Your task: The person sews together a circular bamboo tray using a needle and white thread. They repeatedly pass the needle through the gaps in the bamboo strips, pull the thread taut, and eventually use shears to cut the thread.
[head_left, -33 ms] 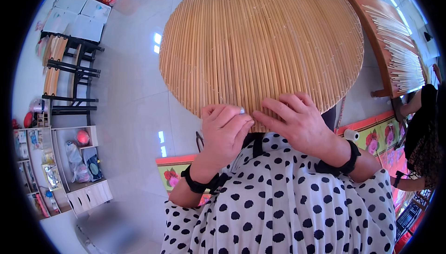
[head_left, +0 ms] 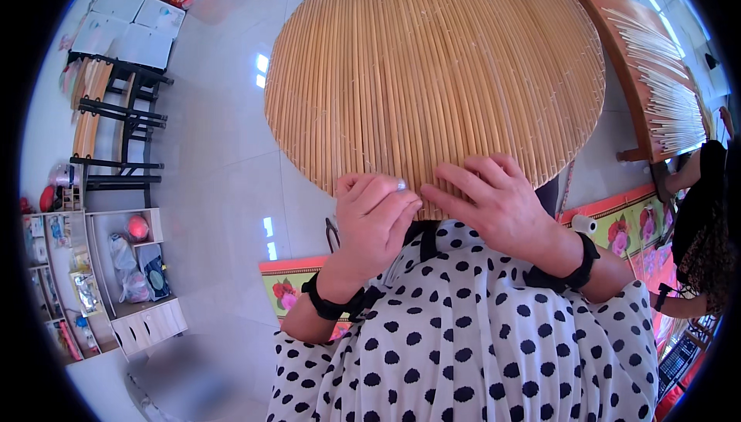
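Pinching at the near rim of the round bamboo-slat mat [head_left: 432, 67], left hand [head_left: 374, 217] has fingers [head_left: 401, 210] clenched on the edge at 6 o'clock. Right hand [head_left: 498, 206] lies just beside it at 3 o'clock, fingers spread flat, pressing the slats. Mat fills upper centre above the polka-dot garment [head_left: 478, 345].

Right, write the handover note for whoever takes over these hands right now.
Left hand: fingers curled in a pinching grip at the near edge of the round bamboo-slat mat.
Right hand: fingers spread flat on the same edge, beside the left.
The mat is held out over the lap, above the tiled floor.
Done: the slats look joined across most of the disc.
Left: cannot tell what remains at the near edge; the hands hide it.
A second slat panel stands at right.
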The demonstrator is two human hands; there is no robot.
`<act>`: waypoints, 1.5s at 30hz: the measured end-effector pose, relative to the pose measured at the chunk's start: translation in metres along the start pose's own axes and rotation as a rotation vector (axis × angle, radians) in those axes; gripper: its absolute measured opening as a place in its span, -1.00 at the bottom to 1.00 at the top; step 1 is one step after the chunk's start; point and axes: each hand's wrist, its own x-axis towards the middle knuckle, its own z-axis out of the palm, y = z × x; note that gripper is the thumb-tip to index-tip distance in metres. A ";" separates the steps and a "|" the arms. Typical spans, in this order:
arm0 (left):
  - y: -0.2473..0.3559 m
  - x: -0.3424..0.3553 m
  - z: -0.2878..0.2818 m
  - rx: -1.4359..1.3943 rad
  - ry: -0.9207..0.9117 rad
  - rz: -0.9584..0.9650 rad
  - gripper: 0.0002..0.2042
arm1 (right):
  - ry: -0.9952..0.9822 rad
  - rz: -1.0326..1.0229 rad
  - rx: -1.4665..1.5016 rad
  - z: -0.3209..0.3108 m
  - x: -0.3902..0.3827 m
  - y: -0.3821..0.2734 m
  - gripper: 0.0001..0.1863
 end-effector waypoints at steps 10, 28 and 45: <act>0.003 0.003 -0.021 -1.127 -0.015 -0.453 -0.90 | -0.083 -0.001 0.062 0.007 -0.009 0.006 -0.53; 0.032 0.054 -0.140 -0.747 0.214 0.055 -0.89 | -0.072 0.010 0.139 0.018 -0.014 0.007 -0.53; -0.010 0.045 -0.097 -1.002 0.350 -0.326 -0.95 | -0.052 0.011 0.228 0.015 -0.021 0.012 -0.44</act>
